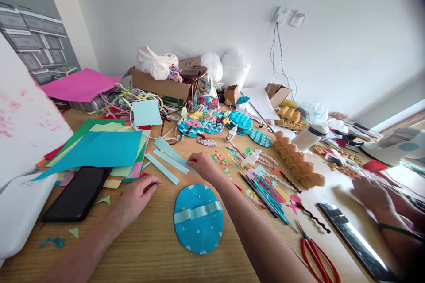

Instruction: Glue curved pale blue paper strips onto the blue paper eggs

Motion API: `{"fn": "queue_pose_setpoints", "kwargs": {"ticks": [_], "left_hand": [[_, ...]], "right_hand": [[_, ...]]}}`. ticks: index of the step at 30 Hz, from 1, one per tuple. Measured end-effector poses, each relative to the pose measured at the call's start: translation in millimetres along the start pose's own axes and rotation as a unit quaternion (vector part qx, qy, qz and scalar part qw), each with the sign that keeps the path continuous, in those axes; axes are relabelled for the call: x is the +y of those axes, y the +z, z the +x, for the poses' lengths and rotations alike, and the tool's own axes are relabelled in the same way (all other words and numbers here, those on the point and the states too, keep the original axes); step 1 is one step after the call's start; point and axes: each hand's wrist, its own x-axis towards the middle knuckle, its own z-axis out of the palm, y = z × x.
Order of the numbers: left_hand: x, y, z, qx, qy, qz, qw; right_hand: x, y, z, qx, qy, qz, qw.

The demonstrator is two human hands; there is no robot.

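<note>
My right hand [203,166] is closed at the near end of a light blue paper strip [171,150], fingertips pinched on it. Two more light blue strips [162,168] lie beside it on the wooden table. My left hand [141,192] hovers to their left with fingers curled together; whatever they may hold is hidden. Between my forearms lies a round blue disc [199,234] dotted with small pale paper bits. A pale blue paper band [199,211] crosses its middle, folded up in steps.
Coloured paper sheets [109,146] and a black phone [76,194] are at left. Glue bottles [250,159], pencils [262,194], red-handled scissors [317,252] and an orange egg carton [297,161] lie to the right. Another person's hands [375,196] rest at far right. Decorated blue discs [212,124] stand behind.
</note>
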Motion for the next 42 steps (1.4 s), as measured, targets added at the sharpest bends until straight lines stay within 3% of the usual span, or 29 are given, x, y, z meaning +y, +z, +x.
{"fn": "queue_pose_setpoints", "kwargs": {"ticks": [11,20,22,25,29,31,36,42], "left_hand": [[-10.9,2.0,7.9,-0.001,-0.02,-0.091,0.996],[-11.7,-4.2,11.6,0.114,-0.018,-0.06,0.991],[-3.8,-8.9,11.8,0.162,0.025,0.005,0.986],[17.7,-13.5,12.0,0.201,0.156,0.132,0.958],[48.8,-11.4,12.0,0.127,0.257,0.195,0.938],[59.1,-9.4,9.5,0.085,0.267,0.2,0.939],[73.3,-13.3,-10.0,0.022,0.211,0.157,0.965],[79.8,-7.6,-54.9,-0.014,0.122,0.057,0.991]], "right_hand": [[-1.9,0.8,-7.8,0.021,-0.014,-0.031,0.999],[-13.7,-26.9,-25.5,0.088,-0.087,-0.017,0.992],[-16.9,-37.6,-34.7,0.086,-0.119,-0.002,0.989],[-21.5,-54.0,-53.8,0.066,-0.188,0.04,0.979],[-20.4,-71.9,-80.5,0.032,-0.245,0.127,0.961],[-12.6,-76.5,-90.8,0.022,-0.244,0.2,0.949],[18.6,-68.5,-116.3,-0.008,-0.162,0.376,0.912],[30.8,-23.2,-167.5,-0.06,-0.035,0.518,0.853]]}}
